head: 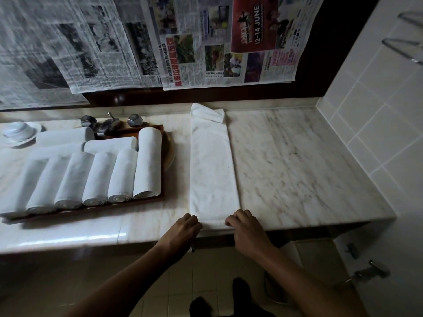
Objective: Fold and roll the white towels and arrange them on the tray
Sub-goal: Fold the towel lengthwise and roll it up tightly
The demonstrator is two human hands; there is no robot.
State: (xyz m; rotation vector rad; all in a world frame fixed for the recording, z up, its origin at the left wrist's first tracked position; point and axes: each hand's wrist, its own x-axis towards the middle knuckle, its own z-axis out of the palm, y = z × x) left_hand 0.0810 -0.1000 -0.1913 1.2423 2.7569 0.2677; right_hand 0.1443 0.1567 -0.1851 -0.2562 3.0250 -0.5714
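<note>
left hand (pixel 184 226) & right hand (pixel 243 224) pinch towel (pixel 212 170) by near corners, fingers curled, prob. to start our roll; it lies lengthwise so we roll straight.

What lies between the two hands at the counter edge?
The near end of the folded white towel, which the left hand and right hand hold; head view.

Right of the long folded white towel strip (pixel 212 170), pale marble table (pixel 297 168) runs open to the white tiled wall (pixel 377 124); my right grip (pixel 247 227) has free passage there. Left, only a narrow lane separates the strip from the brown wooden tray (pixel 151 127) packed with rolled white towels (pixel 121 175). Chrome taps (pixel 107 125) stand behind the tray, far side.
</note>
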